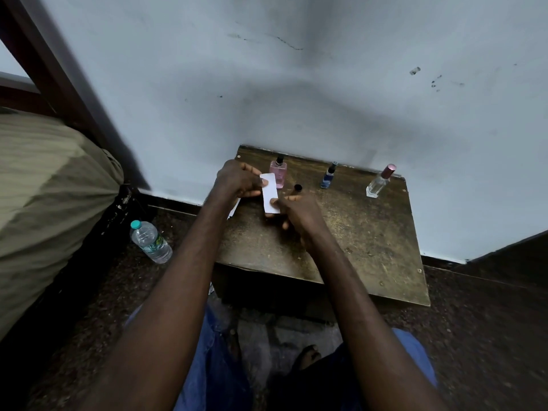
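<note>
The head camera looks down on a small wooden table (355,247) pushed against a pale wall (296,84), and both bare forearms reach over the table's near edge. Above the table's left part, the left hand (240,179) and the right hand (296,215) share a white paper strip (269,194). The strip is held lengthwise, with one end pointing to the table's back edge and the other toward its front. The left hand pinches the far end between thumb and curled fingers. The right hand grips the near end, thumb on top and fingers curled beneath it. The strip is lifted off the tabletop, in the air between the two hands. More white papers (234,209) peek out below the left wrist at the table's left edge. Along the table's back edge stand a pink bottle (278,175) just behind the strip, a blue bottle (328,177) near the middle, and a clear bottle (379,182) with a rosy cap toward the right corner. A small dark-capped bottle (297,189) rises just behind the right hand's forefinger; whether they touch cannot be told. Off the table's left side, a water bottle (151,241) with a teal cap is on the dark floor (489,321).
</note>
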